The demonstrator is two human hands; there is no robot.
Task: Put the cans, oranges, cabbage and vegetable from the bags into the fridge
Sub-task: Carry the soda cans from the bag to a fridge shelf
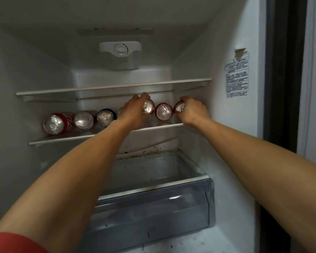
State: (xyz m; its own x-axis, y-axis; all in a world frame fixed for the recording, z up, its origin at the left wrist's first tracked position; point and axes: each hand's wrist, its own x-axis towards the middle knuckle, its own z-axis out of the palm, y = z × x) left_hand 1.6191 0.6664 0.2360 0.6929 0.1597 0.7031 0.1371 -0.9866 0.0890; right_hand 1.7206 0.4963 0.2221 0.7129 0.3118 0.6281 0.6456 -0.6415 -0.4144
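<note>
now: both hands on cans at the middle shelf

head view. fridge [36, 66] interior, both bare forearms reach in. seven cans lie on their sides in a row along the middle shelf [71, 138], tops facing the camera. left hand [133, 111]: fingers curled over the fifth can [147, 106], gripping it, just toward 1 o'clock of frame centre. right hand [193, 111]: wrapped round the end can [180, 107] at the 3 o'clock end of the row, near the fridge side wall. cannot tell if the held cans rest on the shelf. loose red can [164, 111] sits between the two held ones. toward 9 o'clock: leftmost can [53, 124], two more beside it, and one mostly hidden behind the left hand. upper shelf [113, 86] at 12 o'clock. clear drawer [153, 207] at 6 o'clock. printed label [237, 77] at 2 o'clock.
</note>
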